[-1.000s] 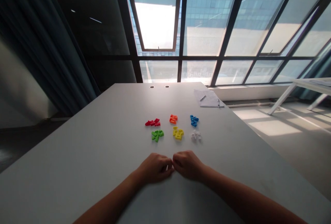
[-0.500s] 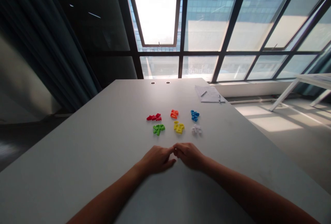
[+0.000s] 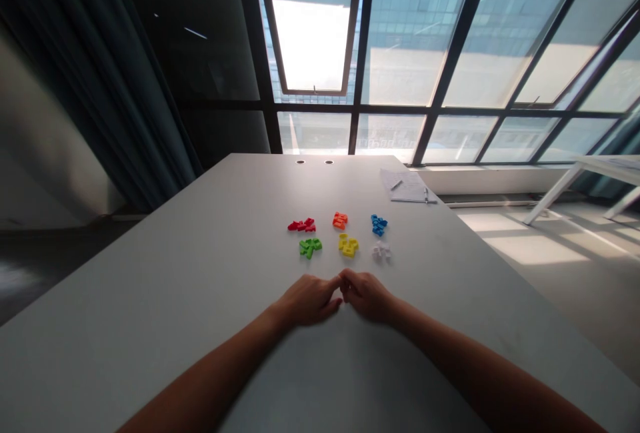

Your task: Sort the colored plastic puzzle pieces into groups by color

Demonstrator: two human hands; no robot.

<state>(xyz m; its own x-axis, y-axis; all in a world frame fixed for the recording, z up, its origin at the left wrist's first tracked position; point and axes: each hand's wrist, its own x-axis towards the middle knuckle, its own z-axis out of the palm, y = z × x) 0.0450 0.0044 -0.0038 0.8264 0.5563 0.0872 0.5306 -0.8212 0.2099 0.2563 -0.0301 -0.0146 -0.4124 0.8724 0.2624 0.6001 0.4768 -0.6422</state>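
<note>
1. Left hand [image 3: 307,301] and right hand [image 3: 367,296], the only two in view, both mine, sit side by side at the near part of the pale grey table [image 3: 150,286]. They are half open and relaxed, with the fingers lightly curled. My fingertips [image 3: 337,281] meet in the middle, and neither hand has hold of anything.

2. Six small heaps of coloured plastic pieces lie in two rows of three, just beyond my hands and not touching them. I can't count the pieces in each heap; they are too small and interlocked to tell.

3. Near row, left to right: green heap [image 3: 310,247], yellow heap [image 3: 348,245], white heap [image 3: 381,252]. The yellow one is nearest my fingertips.

4. Far row, left to right: red heap [image 3: 301,225], orange heap [image 3: 340,220], blue heap [image 3: 379,224].

5. Farther off, toward the right of the table, lie sheets of paper [image 3: 407,186] with one pen [image 3: 396,185] on them.

6. Two round holes [image 3: 314,161] sit side by side by the far edge of the table.

7. Beyond the table, off to my right, stands a second white table [image 3: 607,166] on a sunlit floor [image 3: 535,249]. Dark curtains [image 3: 100,86] hang to my left, and a tall gridded window [image 3: 400,53] fills the far wall.
</note>
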